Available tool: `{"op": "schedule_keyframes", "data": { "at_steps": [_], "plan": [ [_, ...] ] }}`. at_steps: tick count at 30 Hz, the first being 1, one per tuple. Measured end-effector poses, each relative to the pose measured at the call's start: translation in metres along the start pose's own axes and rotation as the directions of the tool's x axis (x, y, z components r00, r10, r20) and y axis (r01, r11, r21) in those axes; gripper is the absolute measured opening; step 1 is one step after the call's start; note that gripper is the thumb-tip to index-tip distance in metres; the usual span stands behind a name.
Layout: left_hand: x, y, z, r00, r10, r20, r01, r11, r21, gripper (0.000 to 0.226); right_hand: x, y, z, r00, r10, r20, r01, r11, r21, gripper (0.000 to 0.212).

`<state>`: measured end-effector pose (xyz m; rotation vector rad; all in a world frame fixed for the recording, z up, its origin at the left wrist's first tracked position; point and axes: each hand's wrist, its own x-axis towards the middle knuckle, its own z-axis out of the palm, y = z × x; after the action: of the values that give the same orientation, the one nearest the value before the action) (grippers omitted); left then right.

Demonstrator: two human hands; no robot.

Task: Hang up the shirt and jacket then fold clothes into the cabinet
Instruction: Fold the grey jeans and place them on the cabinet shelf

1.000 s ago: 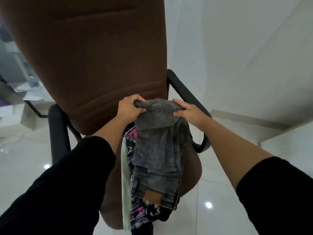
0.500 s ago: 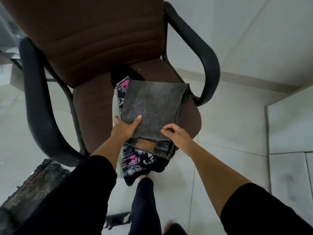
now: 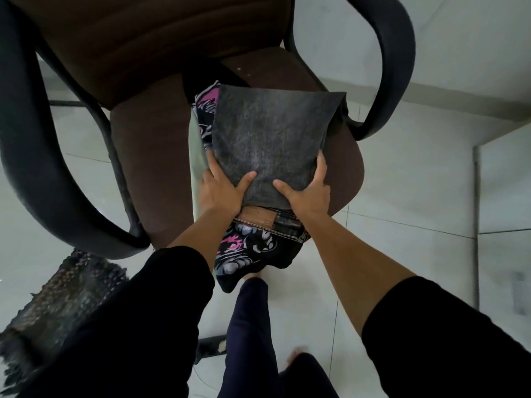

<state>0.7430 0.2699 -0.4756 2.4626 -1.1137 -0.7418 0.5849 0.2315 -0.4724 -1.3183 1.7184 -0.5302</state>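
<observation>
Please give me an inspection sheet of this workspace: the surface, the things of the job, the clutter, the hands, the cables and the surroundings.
Surface: brown chair seat with black armrests; the clothes lie on it.
Job's things: folded grey jeans on top of a patterned garment, whose near end hangs over the seat edge; a pale green cloth shows at the stack's left side.
Clutter: nothing seen on the seat.
Hands: left hand and right hand grip the near edge of the jeans, thumbs on top.
Cables: nothing seen.
Surroundings: white tiled floor; dark mat at lower left; the person's legs below the chair.
</observation>
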Motion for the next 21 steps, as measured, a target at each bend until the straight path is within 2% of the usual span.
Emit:
{"op": "schedule_keyframes", "data": {
  "at_steps": [2,5,9,13,16,21],
  "plan": [
    [0.002,0.002,-0.002,1.000,-0.007,0.012,0.006,0.998,0.060,0.107,0.005,-0.002,-0.005,0.997,-0.008,0.079,0.009,1.000,-0.014,0.119],
    [0.002,0.007,-0.009,0.999,0.031,-0.011,-0.030,0.997,0.074,0.107,0.008,-0.011,-0.010,0.993,-0.056,0.102,0.058,0.998,-0.019,0.121],
    [-0.004,0.021,-0.032,0.985,0.166,-0.040,-0.166,0.986,-0.004,0.104,0.001,-0.025,-0.020,0.986,-0.152,0.064,0.150,0.988,0.032,0.117],
    [-0.014,0.045,-0.067,0.970,0.243,0.000,-0.243,0.970,0.001,0.093,-0.013,-0.053,-0.046,0.971,-0.235,0.046,0.232,0.970,0.069,0.109],
    [-0.030,0.073,-0.094,0.964,0.267,0.006,-0.267,0.964,0.000,0.087,-0.028,-0.076,-0.080,0.957,-0.290,0.024,0.288,0.956,0.053,0.099],
    [-0.085,0.138,-0.142,0.937,0.346,-0.048,-0.347,0.938,-0.022,0.092,-0.074,-0.113,-0.159,0.928,-0.364,-0.086,0.370,0.926,0.071,0.089]
  ]
}}
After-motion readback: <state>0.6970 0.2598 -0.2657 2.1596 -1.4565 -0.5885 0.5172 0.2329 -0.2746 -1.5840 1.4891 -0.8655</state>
